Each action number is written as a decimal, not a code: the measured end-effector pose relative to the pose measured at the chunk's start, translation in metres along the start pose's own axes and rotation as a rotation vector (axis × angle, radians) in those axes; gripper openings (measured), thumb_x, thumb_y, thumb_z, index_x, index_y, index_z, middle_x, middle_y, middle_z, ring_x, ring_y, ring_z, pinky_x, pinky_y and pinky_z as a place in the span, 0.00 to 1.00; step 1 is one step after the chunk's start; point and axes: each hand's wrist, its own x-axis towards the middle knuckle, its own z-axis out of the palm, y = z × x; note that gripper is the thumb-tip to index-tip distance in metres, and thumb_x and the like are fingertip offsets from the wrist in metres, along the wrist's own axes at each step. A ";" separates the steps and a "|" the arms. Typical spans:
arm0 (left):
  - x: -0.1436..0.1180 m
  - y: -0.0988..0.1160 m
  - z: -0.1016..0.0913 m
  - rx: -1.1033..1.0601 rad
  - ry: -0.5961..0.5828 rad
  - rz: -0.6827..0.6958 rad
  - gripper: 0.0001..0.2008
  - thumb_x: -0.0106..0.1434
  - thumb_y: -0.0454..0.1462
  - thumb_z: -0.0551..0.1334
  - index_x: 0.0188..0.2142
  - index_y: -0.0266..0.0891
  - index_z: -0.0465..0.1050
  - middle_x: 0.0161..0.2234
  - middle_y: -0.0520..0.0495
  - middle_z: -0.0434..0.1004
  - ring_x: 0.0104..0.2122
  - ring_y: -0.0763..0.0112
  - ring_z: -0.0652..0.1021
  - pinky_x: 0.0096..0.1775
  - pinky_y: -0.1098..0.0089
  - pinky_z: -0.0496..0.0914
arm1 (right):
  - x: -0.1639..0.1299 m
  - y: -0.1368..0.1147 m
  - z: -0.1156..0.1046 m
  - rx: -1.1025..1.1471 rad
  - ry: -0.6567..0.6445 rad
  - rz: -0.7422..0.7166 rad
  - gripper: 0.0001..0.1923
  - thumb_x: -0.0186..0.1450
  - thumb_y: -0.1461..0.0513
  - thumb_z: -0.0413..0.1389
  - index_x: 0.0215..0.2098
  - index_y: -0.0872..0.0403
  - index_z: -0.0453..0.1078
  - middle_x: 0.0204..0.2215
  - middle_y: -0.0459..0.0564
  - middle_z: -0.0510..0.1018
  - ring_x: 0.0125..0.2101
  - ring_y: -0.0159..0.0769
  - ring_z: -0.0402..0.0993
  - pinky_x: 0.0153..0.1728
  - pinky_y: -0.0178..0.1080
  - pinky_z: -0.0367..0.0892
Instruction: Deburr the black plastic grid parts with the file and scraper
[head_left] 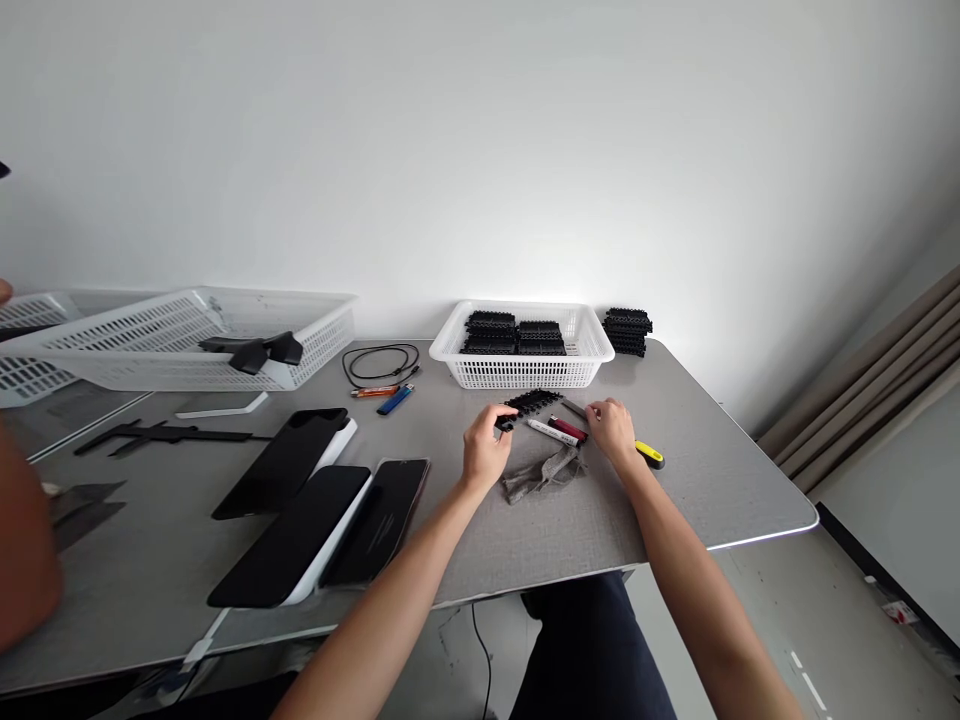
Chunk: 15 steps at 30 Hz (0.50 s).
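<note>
This looks like a small workshop or assembly room: a grey tabletop (pixel 697 490) carries a perforated white plastic basket (pixel 525 377) of ribbed black plastic parts (pixel 491 329), a caliper (pixel 199 435) and a marker pen (pixel 552 432), against a plain white wall (pixel 480 150) with curtains (pixel 870 380) beside it.

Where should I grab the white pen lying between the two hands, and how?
I'd probably pinch the white pen across the left half of its long, thin barrel, coming from above. It lies flat on the table, a dark red thing crowds its far side toward the right end, and crumpled grey material lies on the near side.
</note>
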 end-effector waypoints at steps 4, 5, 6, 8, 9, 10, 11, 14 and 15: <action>-0.001 0.000 0.002 -0.015 0.046 0.107 0.15 0.56 0.23 0.57 0.38 0.41 0.72 0.38 0.46 0.80 0.44 0.65 0.80 0.51 0.59 0.73 | -0.003 -0.016 0.002 0.583 -0.008 -0.139 0.25 0.71 0.48 0.46 0.50 0.55 0.75 0.31 0.51 0.79 0.33 0.38 0.75 0.36 0.38 0.67; 0.000 0.000 0.002 -0.013 0.057 0.140 0.15 0.57 0.23 0.57 0.38 0.41 0.73 0.37 0.47 0.80 0.44 0.65 0.80 0.53 0.57 0.72 | -0.005 -0.021 0.004 0.754 -0.051 -0.154 0.27 0.70 0.46 0.47 0.52 0.55 0.73 0.29 0.50 0.78 0.31 0.37 0.74 0.34 0.38 0.68; 0.000 0.001 0.002 -0.007 0.060 0.171 0.14 0.57 0.23 0.56 0.37 0.41 0.73 0.36 0.48 0.80 0.43 0.66 0.80 0.55 0.55 0.70 | -0.006 -0.025 0.006 0.890 -0.104 -0.157 0.28 0.68 0.45 0.48 0.54 0.55 0.72 0.28 0.48 0.77 0.28 0.36 0.73 0.32 0.38 0.68; 0.001 0.003 0.002 0.025 0.057 0.209 0.14 0.58 0.23 0.56 0.34 0.42 0.73 0.36 0.49 0.79 0.45 0.65 0.79 0.56 0.53 0.69 | -0.009 -0.032 0.009 1.074 -0.176 -0.156 0.29 0.64 0.44 0.54 0.55 0.54 0.70 0.27 0.47 0.76 0.26 0.34 0.72 0.29 0.37 0.69; 0.002 0.004 0.002 0.050 0.058 0.216 0.13 0.58 0.23 0.57 0.33 0.42 0.74 0.38 0.48 0.78 0.47 0.64 0.78 0.55 0.53 0.69 | -0.010 -0.035 0.010 1.128 -0.187 -0.157 0.29 0.63 0.44 0.57 0.54 0.54 0.70 0.27 0.46 0.76 0.25 0.33 0.72 0.28 0.37 0.70; 0.002 0.005 0.001 0.076 0.067 0.218 0.12 0.58 0.24 0.58 0.31 0.42 0.74 0.42 0.46 0.77 0.50 0.62 0.76 0.55 0.53 0.69 | -0.011 -0.036 0.010 1.162 -0.186 -0.158 0.28 0.61 0.45 0.59 0.53 0.54 0.70 0.27 0.46 0.77 0.26 0.34 0.73 0.28 0.37 0.70; 0.002 0.006 0.001 0.098 0.082 0.217 0.12 0.58 0.24 0.59 0.29 0.42 0.75 0.46 0.45 0.75 0.54 0.60 0.74 0.55 0.53 0.69 | -0.011 -0.037 0.010 1.185 -0.181 -0.158 0.27 0.60 0.46 0.60 0.51 0.53 0.71 0.26 0.46 0.77 0.26 0.34 0.73 0.28 0.37 0.71; 0.002 0.009 0.000 0.132 0.131 0.193 0.09 0.58 0.26 0.61 0.28 0.41 0.75 0.57 0.44 0.65 0.60 0.55 0.67 0.58 0.52 0.66 | -0.012 -0.038 0.008 1.254 -0.180 -0.141 0.23 0.59 0.47 0.62 0.46 0.52 0.71 0.26 0.45 0.77 0.27 0.34 0.75 0.29 0.38 0.73; 0.002 0.009 0.001 0.130 0.141 0.170 0.07 0.58 0.28 0.62 0.30 0.41 0.76 0.59 0.43 0.62 0.61 0.55 0.66 0.59 0.51 0.65 | -0.011 -0.038 0.008 1.278 -0.182 -0.132 0.23 0.58 0.47 0.63 0.44 0.52 0.70 0.26 0.45 0.77 0.27 0.34 0.75 0.29 0.38 0.73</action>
